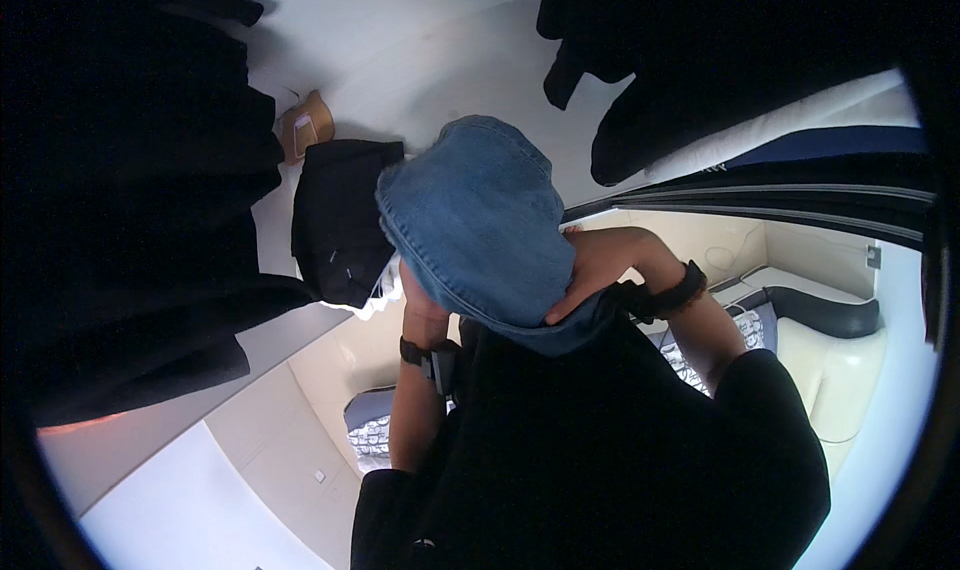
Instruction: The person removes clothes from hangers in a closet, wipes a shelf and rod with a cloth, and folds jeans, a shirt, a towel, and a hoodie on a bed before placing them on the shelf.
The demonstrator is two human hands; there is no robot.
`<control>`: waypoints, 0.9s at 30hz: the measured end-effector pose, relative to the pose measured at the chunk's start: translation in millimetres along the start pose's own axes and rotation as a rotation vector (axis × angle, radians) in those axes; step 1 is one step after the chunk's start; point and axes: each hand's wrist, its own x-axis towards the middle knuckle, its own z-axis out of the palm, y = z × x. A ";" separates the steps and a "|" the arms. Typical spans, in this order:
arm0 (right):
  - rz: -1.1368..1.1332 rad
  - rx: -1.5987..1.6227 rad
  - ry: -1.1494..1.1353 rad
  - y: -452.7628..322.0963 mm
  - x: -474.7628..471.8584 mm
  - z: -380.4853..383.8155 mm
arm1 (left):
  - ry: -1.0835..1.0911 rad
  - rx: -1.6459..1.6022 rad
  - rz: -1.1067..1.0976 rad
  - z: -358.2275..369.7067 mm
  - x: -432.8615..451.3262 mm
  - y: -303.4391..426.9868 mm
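Note:
A blue denim hat (480,217) with a stitched brim is held up in front of my chest. My left hand (422,294) grips its left side from below, and the hat covers most of those fingers. On the right, my right hand (592,262) holds the hat's edge, one digit pressed on the denim near the brim. A folded black garment (345,217) lies just left of the hat, with white cloth (386,289) showing beneath it. My left wrist wears a dark watch (439,367); a black scrunchie (679,292) circles my right wrist.
Dark clothes (135,195) hang at the left, and more dark clothing (720,45) hangs at the upper right. Behind the folded garment sits a tan cap (309,124) on a pale shelf. Sliding-door tracks (787,195) run along the right. A cream padded bed (832,367) and patterned pillows stand lower down.

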 end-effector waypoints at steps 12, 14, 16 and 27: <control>-0.396 0.224 1.092 17.3 21.9 -16.5 | -0.363 1.201 0.234 34.0 -50.2 2.1; -0.398 0.185 0.956 5.8 34.6 -22.1 | -0.381 1.441 0.248 51.7 -58.9 0.1; -0.386 0.213 0.691 -5.3 51.8 -17.6 | -0.514 1.619 0.312 46.5 -57.2 -4.1; 0.305 -0.021 -0.053 9.1 91.9 10.7 | -0.277 1.547 0.360 -2.1 -71.8 21.7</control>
